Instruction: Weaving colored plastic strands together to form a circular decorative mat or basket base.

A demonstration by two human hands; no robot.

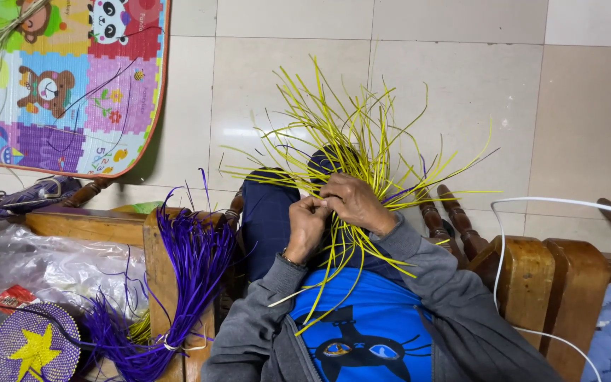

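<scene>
a home: tiled floor [390,85], children's play mat [65,85], wooden bench [525,269].

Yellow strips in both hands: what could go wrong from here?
1. The yellow strips splay loose in every direction past the left hand and right hand; free ends could tangle or slip out of the pinch.
2. Several strips hang down over the blue shirt, where they might snag or kink under the arms.
3. The purple strip bundle leans against the wooden armrest close to the left elbow; a nudge could topple it.
</scene>
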